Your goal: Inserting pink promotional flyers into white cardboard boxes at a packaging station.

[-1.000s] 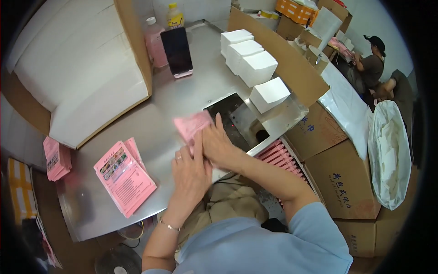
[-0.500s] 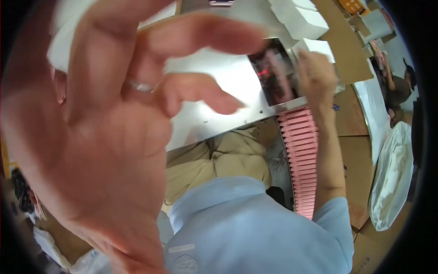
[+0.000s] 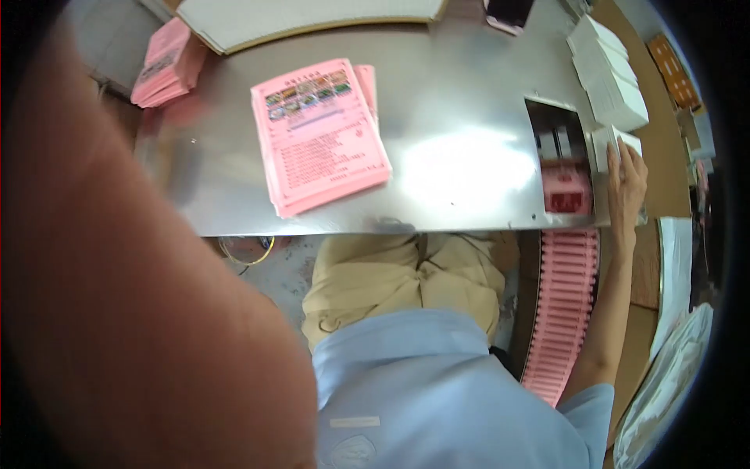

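Observation:
My right hand [image 3: 627, 176] is at the near end of the row of white boxes along the table's right side. Its fingers bend over the nearest white box [image 3: 600, 148] and grip its edge; the thumb is hidden. Very close to the camera, my left arm [image 3: 180, 313] fills the left side as a blurred shape, and its fingers cannot be made out. On the metal table, a stack of pink printed sheets [image 3: 324, 144] lies left of the middle, slightly fanned. Beside my right hand, a rectangular opening [image 3: 551, 129] in the tabletop shows a pink printed pack [image 3: 567, 190] inside.
More white boxes [image 3: 613, 86] stand at the right by a cardboard wall [image 3: 660, 156]. A long row of pink packs [image 3: 564, 305] runs below the table edge. Another pink stack [image 3: 170, 66], a white board [image 3: 305, 14] and a phone [image 3: 509, 12] lie toward the back.
My left hand has swung from over the table toward the left and close to the camera, uncovering the pink sheets. The view has shifted; my right hand stays by the white boxes.

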{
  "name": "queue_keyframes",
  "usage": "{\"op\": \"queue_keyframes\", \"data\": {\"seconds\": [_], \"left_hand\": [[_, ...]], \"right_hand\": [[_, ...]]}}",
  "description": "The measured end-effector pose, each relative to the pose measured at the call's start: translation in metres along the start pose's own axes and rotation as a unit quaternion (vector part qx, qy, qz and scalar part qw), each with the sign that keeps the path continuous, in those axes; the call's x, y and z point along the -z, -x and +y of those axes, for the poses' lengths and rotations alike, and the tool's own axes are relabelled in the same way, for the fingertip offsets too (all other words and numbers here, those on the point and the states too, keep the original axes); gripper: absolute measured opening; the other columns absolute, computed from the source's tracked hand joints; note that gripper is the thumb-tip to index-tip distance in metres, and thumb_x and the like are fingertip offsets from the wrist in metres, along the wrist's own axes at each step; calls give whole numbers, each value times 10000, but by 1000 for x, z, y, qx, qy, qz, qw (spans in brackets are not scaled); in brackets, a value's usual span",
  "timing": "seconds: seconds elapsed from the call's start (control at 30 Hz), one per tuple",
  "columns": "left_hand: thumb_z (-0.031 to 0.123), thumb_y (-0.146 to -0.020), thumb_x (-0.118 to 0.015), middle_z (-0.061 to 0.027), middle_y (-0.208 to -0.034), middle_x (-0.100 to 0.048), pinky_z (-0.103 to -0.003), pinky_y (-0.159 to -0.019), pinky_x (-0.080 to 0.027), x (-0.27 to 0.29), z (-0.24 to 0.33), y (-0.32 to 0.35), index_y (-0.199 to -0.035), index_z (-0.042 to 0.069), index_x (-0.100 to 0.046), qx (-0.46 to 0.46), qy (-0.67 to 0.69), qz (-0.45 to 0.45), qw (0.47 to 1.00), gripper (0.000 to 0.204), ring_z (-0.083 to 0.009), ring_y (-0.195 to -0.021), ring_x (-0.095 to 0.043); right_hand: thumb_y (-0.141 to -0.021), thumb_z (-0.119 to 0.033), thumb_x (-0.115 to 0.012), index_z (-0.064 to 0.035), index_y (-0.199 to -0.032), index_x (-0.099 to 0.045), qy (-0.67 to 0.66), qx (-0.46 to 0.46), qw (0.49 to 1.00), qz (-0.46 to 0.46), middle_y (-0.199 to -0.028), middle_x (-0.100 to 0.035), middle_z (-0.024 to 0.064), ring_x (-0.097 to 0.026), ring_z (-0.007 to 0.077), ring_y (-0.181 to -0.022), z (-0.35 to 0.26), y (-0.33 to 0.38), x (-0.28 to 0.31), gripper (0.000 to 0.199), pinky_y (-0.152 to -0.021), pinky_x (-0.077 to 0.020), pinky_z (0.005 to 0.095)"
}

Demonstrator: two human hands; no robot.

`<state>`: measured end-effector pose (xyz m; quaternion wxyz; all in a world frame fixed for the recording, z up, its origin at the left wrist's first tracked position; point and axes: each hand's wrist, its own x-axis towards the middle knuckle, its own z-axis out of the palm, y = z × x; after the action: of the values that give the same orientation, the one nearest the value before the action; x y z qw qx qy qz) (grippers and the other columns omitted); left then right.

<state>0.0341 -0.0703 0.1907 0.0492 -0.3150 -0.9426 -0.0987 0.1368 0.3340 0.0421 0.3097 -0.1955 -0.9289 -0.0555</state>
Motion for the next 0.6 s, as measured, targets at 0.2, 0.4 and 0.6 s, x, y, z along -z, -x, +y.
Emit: {"op": "queue_keyframes", "data": {"seconds": [0.2, 0.4, 0.6], "left_hand": [[325, -898, -659, -148, -1097, -633, -338, -760, -511, 28, 13, -18, -1152, 29, -579, 39, -80, 105, 990, 399, -236, -903, -616], [302, -917, -635, -145, -1066, -638, -339, -750, -516, 57, 18, -1, -1102, 34, -590, 25, -140, 130, 981, 329, -233, -873, -619], [279, -937, -610, -142, -1034, -642, -340, -741, -521, 83, 24, 15, -1052, 38, -602, 34, -211, 191, 958, 267, -231, -844, -621]], "right_hand": [[-997, -224, -596, -42, -1266, -667, 19, 17, 1000, -1, -1214, -645, 182, -583, 340, -1130, 29, 15, -11, 333, -963, -471, 426], [-945, -167, -648, -12, -1178, -671, 24, 19, 999, 45, -1089, -648, 195, -602, 375, -1024, -4, 6, 0, 281, -881, -484, 465], [-944, -161, -635, 18, -1109, -674, 23, 13, 998, 53, -1053, -645, 187, -591, 367, -1004, -12, 0, -3, 246, -853, -481, 473]]}}
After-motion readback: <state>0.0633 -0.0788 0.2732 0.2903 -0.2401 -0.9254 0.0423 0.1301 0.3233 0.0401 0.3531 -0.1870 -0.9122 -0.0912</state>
